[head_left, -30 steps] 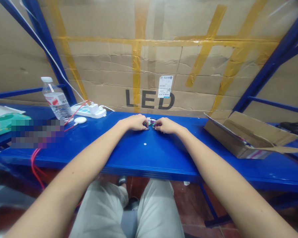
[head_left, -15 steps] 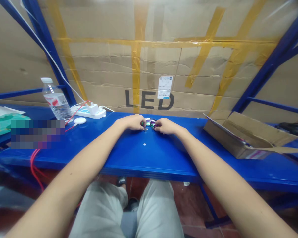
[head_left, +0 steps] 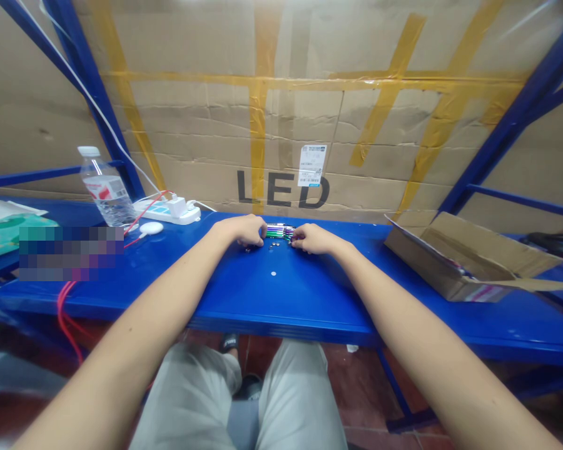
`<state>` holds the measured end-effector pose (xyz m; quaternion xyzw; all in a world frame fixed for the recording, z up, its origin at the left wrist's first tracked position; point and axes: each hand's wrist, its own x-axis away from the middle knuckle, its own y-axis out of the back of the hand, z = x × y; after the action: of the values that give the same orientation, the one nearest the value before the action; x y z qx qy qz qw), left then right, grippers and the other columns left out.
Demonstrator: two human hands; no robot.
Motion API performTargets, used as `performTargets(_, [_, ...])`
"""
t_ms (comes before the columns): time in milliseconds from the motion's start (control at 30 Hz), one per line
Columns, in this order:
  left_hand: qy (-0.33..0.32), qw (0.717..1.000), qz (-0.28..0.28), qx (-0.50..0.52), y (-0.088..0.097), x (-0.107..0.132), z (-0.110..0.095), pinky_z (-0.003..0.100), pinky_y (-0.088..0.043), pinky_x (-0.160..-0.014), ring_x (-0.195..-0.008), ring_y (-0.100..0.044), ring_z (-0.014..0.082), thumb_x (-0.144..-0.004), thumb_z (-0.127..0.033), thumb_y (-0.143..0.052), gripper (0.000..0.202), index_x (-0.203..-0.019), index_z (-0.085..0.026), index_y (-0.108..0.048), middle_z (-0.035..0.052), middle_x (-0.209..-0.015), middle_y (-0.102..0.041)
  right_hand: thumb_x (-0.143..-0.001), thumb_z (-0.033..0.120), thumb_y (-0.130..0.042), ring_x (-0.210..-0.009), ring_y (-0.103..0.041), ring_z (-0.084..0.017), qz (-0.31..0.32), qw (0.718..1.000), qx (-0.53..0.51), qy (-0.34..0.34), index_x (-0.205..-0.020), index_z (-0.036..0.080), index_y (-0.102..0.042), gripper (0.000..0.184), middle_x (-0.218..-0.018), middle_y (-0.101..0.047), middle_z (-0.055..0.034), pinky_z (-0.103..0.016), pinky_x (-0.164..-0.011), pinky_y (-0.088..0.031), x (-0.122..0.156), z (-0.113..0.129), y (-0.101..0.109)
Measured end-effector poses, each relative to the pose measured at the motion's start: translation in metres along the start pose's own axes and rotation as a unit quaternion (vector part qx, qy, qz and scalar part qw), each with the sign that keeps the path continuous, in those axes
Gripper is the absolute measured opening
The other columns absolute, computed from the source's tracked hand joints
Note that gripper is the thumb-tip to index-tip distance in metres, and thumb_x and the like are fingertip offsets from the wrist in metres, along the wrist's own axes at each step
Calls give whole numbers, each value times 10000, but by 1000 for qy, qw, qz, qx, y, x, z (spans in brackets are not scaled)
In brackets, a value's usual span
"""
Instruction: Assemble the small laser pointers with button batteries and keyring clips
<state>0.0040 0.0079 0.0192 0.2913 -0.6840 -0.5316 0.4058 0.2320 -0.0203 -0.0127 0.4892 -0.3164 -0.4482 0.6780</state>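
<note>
Several shiny pens point(head_left: 276, 231) in silver, green and purple lie side by side across the far middle of the blue table point(head_left: 286, 294). At their left end is my left hand point(head_left: 251, 230), fingers curled and closed; what sits in the fingertips is hidden. My right hand point(head_left: 312, 239) is closed at the other end, with fingertips pinching around a purple pen end. Small shiny metal pieces point(head_left: 275, 244) rest just in front of the pens, between both hands. A tiny dark piece shows under the left hand.
On the left stand a water bottle point(head_left: 106, 190) and a white power strip point(head_left: 169, 209) with red cables point(head_left: 68, 306). An open cardboard box point(head_left: 469, 262) is at the right. Behind the table rises a large taped carton point(head_left: 206, 137). A small white spot point(head_left: 273, 273) marks the tabletop.
My left hand has shifted slightly left, away from the small metal pieces, and more of the pens shows. My right hand has stayed in place.
</note>
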Motion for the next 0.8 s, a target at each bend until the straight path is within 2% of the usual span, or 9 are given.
performTargets(67, [9,1000,6,14,0,0,-2,280,-464,-615,-583,-604,170,-742,-339,-610,396,-1096,-177,-686,57,-714,-706,-890,279,-591,-612,-587,-132,-2,1000,0,1,-826,164,-635,139,-755,-676,-50,-237,-545,-363,-1,-1,0])
performTargets(200, [-21,997,-69,14,1,0,-4,287,-465,-682,-722,-628,190,-705,-308,-619,308,-969,-186,-720,71,-838,-727,-888,276,-593,-600,-581,-128,-2,1000,-4,5,-817,163,-630,138,-749,-671,-47,-237,-543,-369,-1,-2,-1])
performTargets(233, [-39,996,-72,25,1,0,-4,283,-461,-690,-751,-630,190,-700,-295,-619,291,-948,-183,-722,69,-867,-731,-888,275,-592,-596,-579,-127,-1,1000,-6,4,-815,163,-628,139,-747,-670,-46,-237,-541,-369,-1,-2,-1])
performTargets(333, [-77,994,-20,72,2,-1,-4,268,-450,-672,-760,-632,180,-696,-270,-628,257,-915,-176,-724,57,-891,-738,-887,274,-594,-590,-577,-127,1,1000,-8,-1,-810,161,-628,141,-742,-668,-44,-238,-538,-371,0,-1,-1])
performTargets(500, [-72,995,24,64,-2,-6,2,268,-442,-654,-711,-615,166,-685,-268,-670,212,-870,-178,-720,42,-840,-727,-892,263,-589,-604,-585,-128,2,1000,-8,-7,-830,159,-642,133,-733,-671,-43,-233,-555,-381,1,2,1])
performTargets(800, [-71,996,47,31,3,-2,2,271,-473,-714,-812,-633,186,-663,-276,-706,464,-1119,-196,-685,40,-938,-723,-894,263,-595,-597,-576,-126,5,1000,-6,-8,-848,153,-658,134,-723,-667,-39,-232,-557,-382,1,3,1])
